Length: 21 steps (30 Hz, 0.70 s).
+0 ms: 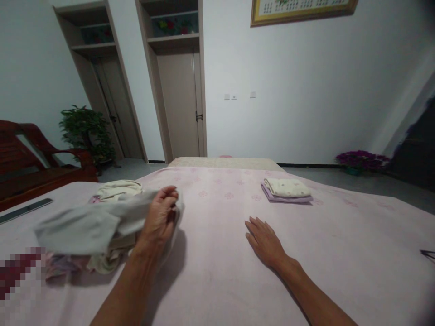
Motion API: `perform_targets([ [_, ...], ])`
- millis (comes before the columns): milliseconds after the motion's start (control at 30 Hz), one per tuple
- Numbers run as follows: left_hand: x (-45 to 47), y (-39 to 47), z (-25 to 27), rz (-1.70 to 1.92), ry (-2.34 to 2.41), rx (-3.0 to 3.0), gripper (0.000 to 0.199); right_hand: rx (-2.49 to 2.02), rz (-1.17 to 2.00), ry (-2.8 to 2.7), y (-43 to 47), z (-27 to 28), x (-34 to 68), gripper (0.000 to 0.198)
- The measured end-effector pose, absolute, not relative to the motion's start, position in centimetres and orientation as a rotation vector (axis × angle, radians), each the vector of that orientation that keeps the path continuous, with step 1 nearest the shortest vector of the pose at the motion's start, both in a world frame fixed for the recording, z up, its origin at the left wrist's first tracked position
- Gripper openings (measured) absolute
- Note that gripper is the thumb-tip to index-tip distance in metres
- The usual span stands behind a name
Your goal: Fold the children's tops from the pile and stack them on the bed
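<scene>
"Head view — what's nearest?"
"Crumpled clothes [104,262], left; over them a grey garment [81,228], pinched in the curled left hand [161,213]."
"And the right hand [267,240]?"
"Empty — loosely spread, palm down over pink floral cloth [217,276]."
"Farther?"
"Folded clothes [288,190], right, then purple flowers [360,160] by the wall [306,113]."

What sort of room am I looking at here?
Probably a home's living room: there's a wooden bench at left, a potted plant beside it, and a framed picture on the wall.
</scene>
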State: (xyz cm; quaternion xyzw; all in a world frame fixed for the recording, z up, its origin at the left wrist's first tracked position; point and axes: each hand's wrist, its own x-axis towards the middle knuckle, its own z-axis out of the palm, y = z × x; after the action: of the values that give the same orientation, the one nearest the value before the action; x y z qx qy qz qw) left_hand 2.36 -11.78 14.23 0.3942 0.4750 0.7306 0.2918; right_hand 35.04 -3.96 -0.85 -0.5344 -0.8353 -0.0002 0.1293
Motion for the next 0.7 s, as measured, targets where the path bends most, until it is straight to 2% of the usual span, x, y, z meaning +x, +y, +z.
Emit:
perform_targets([
  [100, 7.4, -12.6, 13.9, 1.354, 1.13, 1.284, 0.029, -1.526, 0.01, -2.427, -4.0, -0.9, 35.2, 0.049],
  [167, 8.5, -12.8, 13.6, 1.149, 1.131, 1.423, 0.028, -1.511, 0.013, -2.419, -4.1, -0.9, 35.3, 0.048],
  [333, 6.0, -11.4, 11.5, 1.038, 1.401, 1.794, 0.03, -1.438, 0.039, -2.368, -4.1, -1.1, 35.5, 0.046],
  [467, 3.3, -10.5, 9.8, 0.781, 1.705, 2.031, 0.034, -1.3, 0.181, -2.277, -4.1, -0.7, 35.7, 0.038],
  [600, 3.0, -11.0, 10.3, 0.437, 1.604, 1.992, 0.036, -1.062, 0.438, -2.264, -5.0, 0.7, 35.3, 0.033],
  [700, 3.6, -11.5, 11.0, 0.312, 1.552, 2.033, 0.037, -0.911, 0.538, -2.298, -6.1, 1.7, 34.2, 0.037],
])
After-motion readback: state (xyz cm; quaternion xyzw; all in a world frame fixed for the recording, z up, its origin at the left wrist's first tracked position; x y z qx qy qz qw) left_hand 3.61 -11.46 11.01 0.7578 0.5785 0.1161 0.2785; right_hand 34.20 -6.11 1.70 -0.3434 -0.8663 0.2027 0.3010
